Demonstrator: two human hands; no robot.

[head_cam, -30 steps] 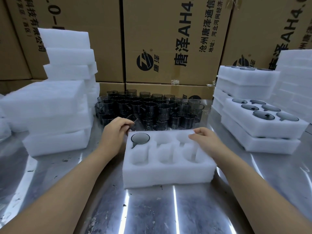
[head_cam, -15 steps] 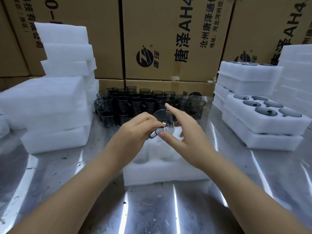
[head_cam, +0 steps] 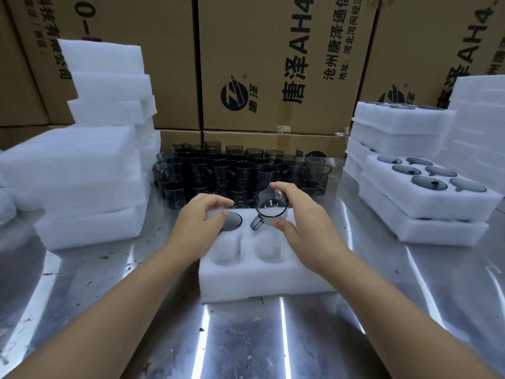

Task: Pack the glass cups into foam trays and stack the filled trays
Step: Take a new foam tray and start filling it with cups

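Behind the white pocketed foam tray (head_cam: 262, 283), brown cardboard cartons (head_cam: 273, 64) read "唐泽 AH4" and "沧州唐泽通信". My right hand (head_cam: 308, 228) pinches a smoky grey glass cup (head_cam: 272, 205) by its rim between thumb and forefinger. The cup is tilted above the tray's back middle pocket. My left hand (head_cam: 199, 217) hangs loosely curled, gripping nothing. It half hides a seated grey cup (head_cam: 232, 220) in the tray's back-left pocket.

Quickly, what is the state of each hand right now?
Left hand: open, fingers loosely curled, holding nothing.
Right hand: closed on a glass cup, held over the foam tray.
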